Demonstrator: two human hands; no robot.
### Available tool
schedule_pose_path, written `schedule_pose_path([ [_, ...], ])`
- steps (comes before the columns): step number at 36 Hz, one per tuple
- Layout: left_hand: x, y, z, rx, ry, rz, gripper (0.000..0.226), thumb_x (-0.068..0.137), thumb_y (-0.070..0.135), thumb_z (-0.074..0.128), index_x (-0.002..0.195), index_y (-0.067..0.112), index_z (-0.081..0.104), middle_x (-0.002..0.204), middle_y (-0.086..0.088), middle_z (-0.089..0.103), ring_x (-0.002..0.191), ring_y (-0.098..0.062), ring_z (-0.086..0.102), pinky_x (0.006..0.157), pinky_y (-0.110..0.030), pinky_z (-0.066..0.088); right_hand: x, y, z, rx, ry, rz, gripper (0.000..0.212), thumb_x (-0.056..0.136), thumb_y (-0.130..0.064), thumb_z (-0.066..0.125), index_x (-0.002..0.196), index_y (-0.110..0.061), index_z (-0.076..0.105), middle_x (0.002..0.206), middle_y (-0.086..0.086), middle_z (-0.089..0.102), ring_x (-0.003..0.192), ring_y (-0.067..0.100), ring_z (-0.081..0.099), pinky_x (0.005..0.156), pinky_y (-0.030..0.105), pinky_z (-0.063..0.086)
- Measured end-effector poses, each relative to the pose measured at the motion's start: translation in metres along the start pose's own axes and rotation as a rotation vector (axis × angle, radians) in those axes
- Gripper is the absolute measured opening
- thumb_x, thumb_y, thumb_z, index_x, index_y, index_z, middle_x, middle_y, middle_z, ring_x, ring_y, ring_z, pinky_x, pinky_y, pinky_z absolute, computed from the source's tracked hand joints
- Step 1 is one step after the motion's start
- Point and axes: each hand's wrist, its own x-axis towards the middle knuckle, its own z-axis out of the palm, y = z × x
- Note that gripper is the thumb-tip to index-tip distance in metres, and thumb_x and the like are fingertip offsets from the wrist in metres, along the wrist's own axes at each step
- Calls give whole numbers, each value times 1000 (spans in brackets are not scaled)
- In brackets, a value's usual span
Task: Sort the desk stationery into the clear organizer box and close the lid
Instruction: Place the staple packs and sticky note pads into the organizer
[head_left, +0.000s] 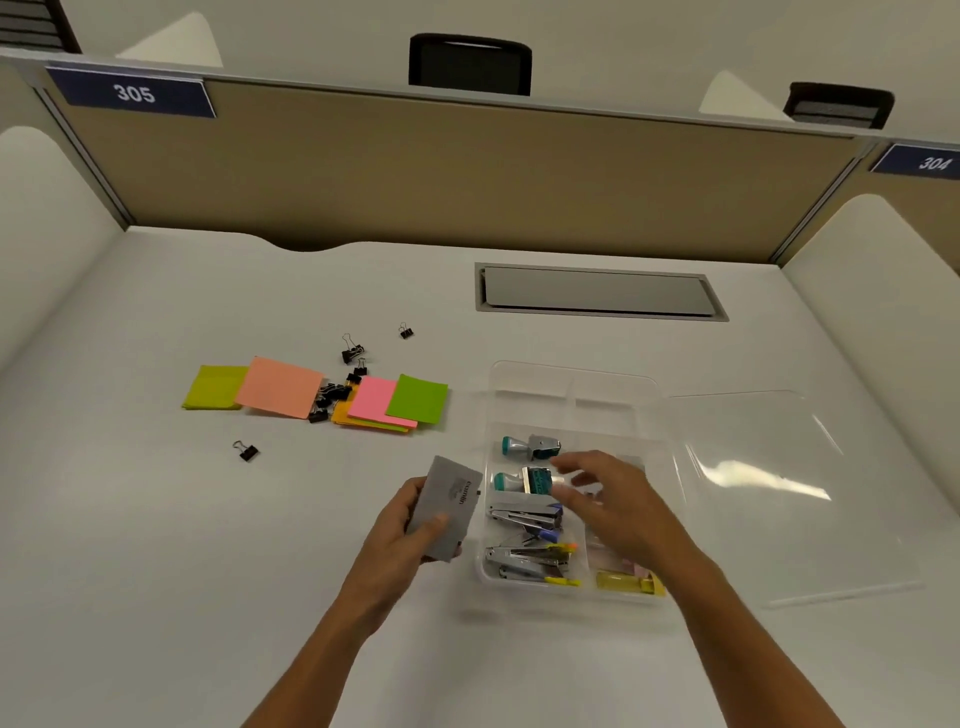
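The clear organizer box (571, 387) sits right of centre on the white desk. Its left compartment holds two teal stamps (530, 447) and two metal staplers (524, 514); yellow items (628, 582) lie in its near right corner. The clear lid (779, 493) lies flat to the box's right. My left hand (410, 525) grips a flat grey case (449, 506) just left of the box. My right hand (608, 493) hovers over the box with fingers spread and nothing in it. Coloured sticky notes (317, 395) and several black binder clips (353, 356) lie on the desk to the left.
A lone binder clip (245, 450) lies near left, another (406, 331) further back. A recessed grey cable hatch (597, 291) sits behind the box. Tan partition walls (415, 171) close the desk at the back, white panels at both sides.
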Motion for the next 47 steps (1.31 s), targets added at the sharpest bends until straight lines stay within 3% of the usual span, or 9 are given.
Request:
schedule_pose_path([
  [5, 2, 8, 21, 169, -19, 41, 32, 90, 25, 68, 118, 36, 57, 113, 8, 65, 104, -16, 64, 81, -35, 60, -16, -28, 23, 241, -51, -16, 29, 93, -40, 61, 122, -39, 60, 106, -21, 65, 94, -3, 62, 72, 16, 55],
  [11, 4, 11, 34, 162, -66, 83, 37, 86, 24, 72, 120, 35, 61, 111, 9, 66, 99, -12, 65, 76, -28, 59, -21, -25, 29, 395, -40, 31, 36, 91, -34, 65, 127, -36, 58, 108, -7, 65, 94, 13, 70, 78, 32, 61],
  [14, 6, 10, 38, 178, -48, 92, 36, 87, 27, 71, 120, 37, 60, 113, 9, 64, 98, -15, 65, 76, -29, 59, -23, -24, 26, 446, -13, 72, 28, 92, -27, 66, 117, -35, 59, 107, -5, 67, 88, 9, 70, 71, 25, 59],
  [24, 14, 9, 43, 143, 12, 78, 25, 95, 21, 60, 120, 24, 59, 107, 0, 66, 90, -18, 69, 76, -31, 59, -25, 4, -6, 619, 279, 208, 40, 96, -16, 59, 133, -31, 51, 107, 4, 65, 73, 19, 71, 63, 25, 57],
  [31, 16, 4, 46, 257, 8, 87, 22, 95, 18, 60, 116, 26, 61, 101, 6, 68, 87, -13, 68, 73, -25, 57, -16, 30, -21, 437, 468, 334, 49, 99, -17, 54, 142, -34, 37, 118, 5, 57, 76, 16, 70, 50, 12, 51],
  [35, 15, 2, 44, 496, -31, 196, 23, 95, 20, 60, 115, 30, 59, 100, 14, 65, 84, -9, 64, 72, -19, 54, -12, 41, -22, 322, 447, 373, 49, 99, -15, 52, 143, -31, 36, 123, 8, 58, 76, 12, 69, 56, 12, 52],
  [39, 14, -3, 45, 851, -145, 327, 33, 95, 28, 58, 128, 29, 54, 110, 16, 60, 85, 1, 56, 76, -6, 42, -8, 43, -21, 253, 396, 409, 52, 99, -15, 53, 145, -29, 33, 130, 11, 58, 83, 20, 70, 74, 32, 58],
  [44, 15, -6, 47, 952, -193, 337, 37, 96, 24, 57, 132, 27, 52, 118, 12, 58, 83, 3, 51, 79, 0, 34, -3, 43, -19, 160, 314, 434, 54, 98, -11, 55, 144, -28, 35, 133, 11, 59, 102, 29, 66, 86, 44, 56],
  [47, 17, -8, 44, 991, -229, 334, 38, 95, 16, 57, 131, 25, 52, 125, 9, 56, 102, -2, 51, 88, -2, 32, 0, 41, -17, 131, 294, 447, 53, 97, -9, 54, 144, -26, 36, 133, 12, 59, 110, 30, 63, 88, 42, 56],
])
